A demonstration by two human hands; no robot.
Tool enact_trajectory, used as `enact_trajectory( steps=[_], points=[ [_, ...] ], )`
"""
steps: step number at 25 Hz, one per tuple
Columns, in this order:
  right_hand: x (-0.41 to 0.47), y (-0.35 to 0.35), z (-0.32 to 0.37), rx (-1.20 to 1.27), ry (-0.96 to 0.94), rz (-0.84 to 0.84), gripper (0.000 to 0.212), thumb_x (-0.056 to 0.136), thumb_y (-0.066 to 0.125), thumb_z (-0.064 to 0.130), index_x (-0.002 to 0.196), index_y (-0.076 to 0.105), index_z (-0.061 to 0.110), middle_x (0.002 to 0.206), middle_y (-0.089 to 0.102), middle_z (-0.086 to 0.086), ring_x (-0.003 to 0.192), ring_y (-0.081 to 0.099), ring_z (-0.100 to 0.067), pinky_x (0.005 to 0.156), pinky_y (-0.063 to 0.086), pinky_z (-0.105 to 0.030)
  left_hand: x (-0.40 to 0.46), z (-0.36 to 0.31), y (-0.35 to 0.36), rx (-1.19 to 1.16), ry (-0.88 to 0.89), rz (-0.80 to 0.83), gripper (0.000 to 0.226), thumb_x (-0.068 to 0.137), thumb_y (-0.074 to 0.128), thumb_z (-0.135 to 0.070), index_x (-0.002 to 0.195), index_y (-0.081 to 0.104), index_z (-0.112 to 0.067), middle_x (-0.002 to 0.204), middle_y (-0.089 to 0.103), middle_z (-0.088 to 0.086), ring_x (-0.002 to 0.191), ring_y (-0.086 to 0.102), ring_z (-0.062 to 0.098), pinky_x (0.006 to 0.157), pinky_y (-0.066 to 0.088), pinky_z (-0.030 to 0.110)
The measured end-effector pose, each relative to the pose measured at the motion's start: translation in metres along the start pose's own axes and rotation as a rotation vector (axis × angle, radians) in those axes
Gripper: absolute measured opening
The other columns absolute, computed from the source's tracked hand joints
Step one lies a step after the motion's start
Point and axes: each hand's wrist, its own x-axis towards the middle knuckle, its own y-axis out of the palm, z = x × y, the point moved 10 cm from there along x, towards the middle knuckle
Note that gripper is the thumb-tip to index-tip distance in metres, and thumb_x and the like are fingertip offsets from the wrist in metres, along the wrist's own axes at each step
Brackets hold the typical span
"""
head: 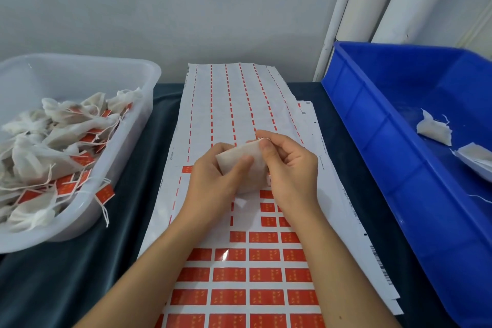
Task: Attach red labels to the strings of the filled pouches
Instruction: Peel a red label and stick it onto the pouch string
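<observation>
A dark teal cloth-covered worktop [80, 274] ran beneath everything. Behind it stood a plain pale grey wall [186, 8], and at the far right corner leaned white cylindrical pipes [372, 8], upright, tilted slightly.

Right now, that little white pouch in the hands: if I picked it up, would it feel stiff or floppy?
Probably soft: the pouch looks like thin gauzy fabric, bulging between the left hand and right hand. Likely light, since fingertips alone carry it. Its thin string would probably dangle limply, as the strings in the clear tub do.
</observation>
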Motion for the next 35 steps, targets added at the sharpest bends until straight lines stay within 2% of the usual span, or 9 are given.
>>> enact_trajectory(
  steps=[4,7,13,18,23,26,29,32,35],
  points=[
    [0.002,-0.01,-0.002,-0.045,0.012,-0.06,0.014,0.101,0.064,0.032,0.106,0.075,0.04,0.102,0.074,0.027,0.099,0.07,0.004,0.08,0.057,-0.012,0.0,-0.003,-0.002,-0.013,0.045,-0.008,0.021,0.101,0.065,-0.04,0.084,0.062,-0.029,0.088,0.069,-0.007,0.082,0.069,0.012,0.066,0.057,0.018],
    [0.002,-0.013,0.001,-0.088,-0.016,-0.088,0.012,0.101,0.065,0.03,0.101,0.072,0.04,0.092,0.074,0.025,0.084,0.073,-0.001,0.071,0.057,-0.011,-0.002,-0.006,0.002,-0.032,0.041,0.059,0.02,0.098,0.055,-0.045,0.082,0.056,-0.033,0.088,0.066,-0.009,0.081,0.066,0.007,0.064,0.053,0.013],
    [0.001,-0.036,0.005,-0.173,-0.051,-0.264,0.014,0.101,0.064,0.027,0.091,0.071,0.034,0.083,0.072,0.021,0.074,0.071,-0.009,0.076,0.061,-0.031,-0.009,0.0,0.025,-0.068,-0.062,0.289,0.019,0.108,0.05,-0.044,0.105,0.059,-0.027,0.081,0.073,-0.001,0.07,0.071,0.012,0.066,0.058,0.02],
    [0.0,-0.058,0.003,-0.169,-0.034,-0.443,0.014,0.102,0.063,0.024,0.089,0.066,0.029,0.082,0.071,0.016,0.073,0.072,-0.014,0.075,0.063,-0.042,-0.014,-0.007,0.033,0.108,-0.005,0.333,0.038,0.106,0.05,-0.05,0.09,0.071,-0.023,0.072,0.07,-0.007,0.068,0.07,0.01,0.068,0.054,0.011],
    [-0.004,-0.071,0.002,-0.185,-0.029,-0.562,0.02,0.101,0.063,0.023,0.084,0.06,0.031,0.084,0.068,0.02,0.078,0.071,-0.008,0.072,0.062,-0.031,-0.018,-0.01,0.037,0.105,0.011,0.357,0.041,0.107,0.05,-0.048,0.072,0.062,-0.028,0.073,0.07,-0.003,0.068,0.068,0.013,0.069,0.055,0.016],
    [0.003,-0.069,-0.016,-0.02,0.092,-0.491,0.015,0.103,0.061,0.024,0.09,0.065,0.027,0.083,0.071,0.013,0.065,0.074,-0.018,0.062,0.064,-0.034,-0.02,-0.009,0.038,0.052,-0.013,0.351,0.033,0.108,0.048,-0.047,0.083,0.064,-0.032,0.087,0.073,-0.009,0.083,0.071,0.012,0.07,0.056,0.014],
    [0.011,-0.058,-0.018,0.033,0.107,-0.365,0.012,0.104,0.061,0.028,0.097,0.07,0.027,0.085,0.074,0.011,0.064,0.074,-0.017,0.056,0.061,-0.025,-0.019,-0.008,0.027,-0.074,-0.083,0.305,0.026,0.106,0.047,-0.052,0.089,0.066,-0.046,0.093,0.071,-0.026,0.09,0.07,-0.003,0.069,0.051,0.004],
    [0.012,-0.05,-0.014,-0.053,0.082,-0.314,0.012,0.104,0.059,0.033,0.101,0.069,0.037,0.09,0.073,0.02,0.078,0.074,-0.013,0.06,0.059,-0.019,-0.013,-0.004,0.024,-0.138,-0.095,0.265,0.031,0.11,0.047,-0.042,0.085,0.063,-0.031,0.09,0.072,-0.009,0.085,0.072,0.009,0.071,0.054,0.01],
    [0.01,-0.051,-0.018,-0.115,0.123,-0.348,0.017,0.105,0.056,0.03,0.099,0.067,0.041,0.094,0.07,0.025,0.091,0.071,-0.004,0.077,0.063,-0.028,-0.009,-0.002,0.021,-0.172,-0.112,0.216,0.03,0.108,0.05,-0.042,0.093,0.066,-0.021,0.091,0.074,-0.011,0.086,0.073,0.006,0.069,0.052,0.007]
  ],
)
